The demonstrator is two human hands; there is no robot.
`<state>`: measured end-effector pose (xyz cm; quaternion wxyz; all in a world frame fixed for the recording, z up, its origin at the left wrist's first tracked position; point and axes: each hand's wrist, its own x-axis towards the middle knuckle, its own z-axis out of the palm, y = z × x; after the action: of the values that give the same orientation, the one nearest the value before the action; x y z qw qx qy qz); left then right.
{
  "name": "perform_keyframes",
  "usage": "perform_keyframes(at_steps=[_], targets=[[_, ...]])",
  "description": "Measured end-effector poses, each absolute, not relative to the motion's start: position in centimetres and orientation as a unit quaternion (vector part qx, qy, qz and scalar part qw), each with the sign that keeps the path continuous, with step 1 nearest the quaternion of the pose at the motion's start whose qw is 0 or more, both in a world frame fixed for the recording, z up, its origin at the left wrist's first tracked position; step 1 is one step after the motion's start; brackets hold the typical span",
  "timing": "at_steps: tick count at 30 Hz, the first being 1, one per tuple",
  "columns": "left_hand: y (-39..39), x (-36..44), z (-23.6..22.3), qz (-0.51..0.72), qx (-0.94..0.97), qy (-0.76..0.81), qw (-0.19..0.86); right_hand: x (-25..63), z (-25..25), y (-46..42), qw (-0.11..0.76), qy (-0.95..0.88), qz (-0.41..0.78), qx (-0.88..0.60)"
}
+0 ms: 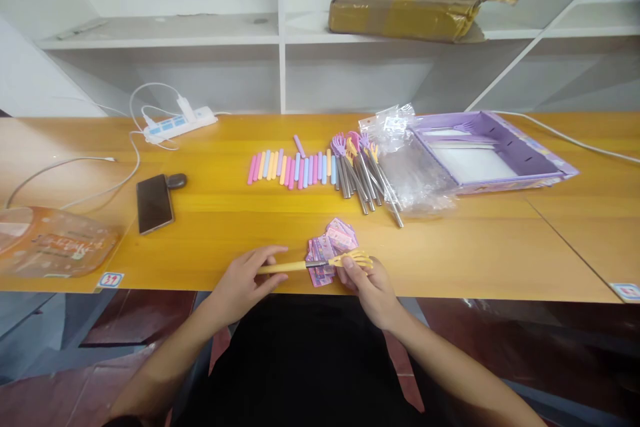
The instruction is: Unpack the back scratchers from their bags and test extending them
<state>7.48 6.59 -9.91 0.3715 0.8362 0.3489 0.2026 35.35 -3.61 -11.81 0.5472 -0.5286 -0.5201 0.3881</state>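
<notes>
A back scratcher with a yellow handle point(283, 267), a short metal section and a yellow claw head lies level across both my hands near the table's front edge. My right hand point(367, 283) pinches it at the claw. My left hand point(245, 279) is around the handle's far end, thumb and forefinger apart on either side of it; its other fingers are partly hidden. Beneath the scratcher lies a loose pile of pink and purple printed cards point(341, 235). Beyond are coloured handle sleeves point(291, 170) in a row, beside metal-rod scratchers point(367, 177) with coloured claws.
Clear plastic bags point(417, 170) and a purple box tray point(537, 177) lie to the right. At left are a phone point(155, 203), a small black object point(177, 181), a power strip point(183, 123) with cables, and an orange package point(60, 240). A taped parcel point(400, 10) sits on the shelf.
</notes>
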Motion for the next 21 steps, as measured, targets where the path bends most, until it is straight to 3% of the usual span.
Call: perform_keyframes(at_steps=[5, 11, 21], targets=[[6.2, 7.1, -9.3, 0.232, 0.868, 0.315, 0.305, 37.0, -10.8, -3.1, 0.552, -0.554, 0.331, -0.527], [5.2, 7.7, -8.5, 0.166, 0.957, 0.207, 0.114, 37.3, -9.6, -3.2, 0.441, -0.764, 0.228, -0.412], [3.6, 8.6, -9.1, 0.136, 0.966, 0.192, 0.107, 35.8, -8.3, -4.3, 0.389, -0.824, -0.041, -0.411]])
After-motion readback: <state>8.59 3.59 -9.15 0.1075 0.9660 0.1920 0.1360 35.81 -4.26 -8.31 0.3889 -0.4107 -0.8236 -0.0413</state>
